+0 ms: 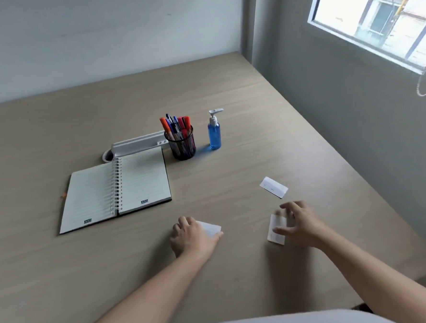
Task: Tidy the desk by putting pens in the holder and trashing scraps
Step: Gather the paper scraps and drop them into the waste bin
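Left hand: my left hand (192,235) lies curled over a white scrap (211,228) near the desk's (232,160) front edge, fingers closing on it.
Right hand: my right hand (301,223), spread open, touches a second scrap (276,230); blur hides any grip.
Third scrap (274,187): toward the right edge.
Pens: standing in the holder (183,145) mid-desk.
Tip: pinch each scrap's edge, lift flat.

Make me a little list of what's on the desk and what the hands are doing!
pens: all standing in the pen holder
notebook: open, left of the holder
blue bottle: upright, right of the holder
left hand: on a paper scrap
right hand: fingers spread over a second scrap
third scrap: lying alone, beyond the right hand
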A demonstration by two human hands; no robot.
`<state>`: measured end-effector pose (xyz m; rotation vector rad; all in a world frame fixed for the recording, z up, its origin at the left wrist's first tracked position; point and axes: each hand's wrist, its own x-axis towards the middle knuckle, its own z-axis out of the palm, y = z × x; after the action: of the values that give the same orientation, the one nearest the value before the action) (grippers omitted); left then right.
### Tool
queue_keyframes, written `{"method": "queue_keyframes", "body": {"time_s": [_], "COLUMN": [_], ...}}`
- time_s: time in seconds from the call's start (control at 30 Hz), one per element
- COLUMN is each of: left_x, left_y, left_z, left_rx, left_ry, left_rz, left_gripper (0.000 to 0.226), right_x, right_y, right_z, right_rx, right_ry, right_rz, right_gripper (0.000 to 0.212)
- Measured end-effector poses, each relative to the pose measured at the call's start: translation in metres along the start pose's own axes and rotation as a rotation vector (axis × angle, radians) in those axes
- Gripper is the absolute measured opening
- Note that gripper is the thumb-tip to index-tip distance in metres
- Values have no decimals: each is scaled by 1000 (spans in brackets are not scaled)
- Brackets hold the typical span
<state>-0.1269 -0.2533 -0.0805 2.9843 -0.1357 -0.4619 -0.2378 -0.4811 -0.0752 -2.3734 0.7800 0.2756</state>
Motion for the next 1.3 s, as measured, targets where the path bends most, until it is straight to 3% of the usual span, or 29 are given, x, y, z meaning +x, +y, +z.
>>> {"method": "queue_keyframes", "body": {"time_s": [0.17,0.37,0.43,0.5,0.6,0.7,0.83,1.0,1.2,1.3], "left_x": [-25,-28,-25,-25,-26,-22,-20,-15,0,14], "left_y": [-6,0,-2,-8,-15,-10,9,27,30,26], "left_z": [24,34,35,35,34,24,0,-19,-21,-22], "left_rx": [-2,-107,-216,-391,-639,-903,-1078,-1196,-1158,-1129], "left_ry": [-5,-61,-57,-63,-97,-217,-446,-634,-558,-501], "left_rz": [3,-23,1,23,43,65,168,198,214,197], "left_gripper": [79,69,54,26,8,2,18,8,30,28], "right_x": [-25,-27,-25,-27,-36,-41,-35,-22,-4,15], "right_y": [11,18,19,22,22,8,-27,-53,-61,-52], "right_z": [25,30,28,28,29,21,13,10,11,-4], "right_rx": [-173,-207,-178,-72,329,723,885,806,689,587], "right_ry": [4,9,-6,-7,10,-22,-113,-66,-28,-17], "right_rz": [22,110,120,122,140,120,-12,-85,-111,-140], "right_gripper": [76,69,58,36,7,11,12,20,18,14]}}
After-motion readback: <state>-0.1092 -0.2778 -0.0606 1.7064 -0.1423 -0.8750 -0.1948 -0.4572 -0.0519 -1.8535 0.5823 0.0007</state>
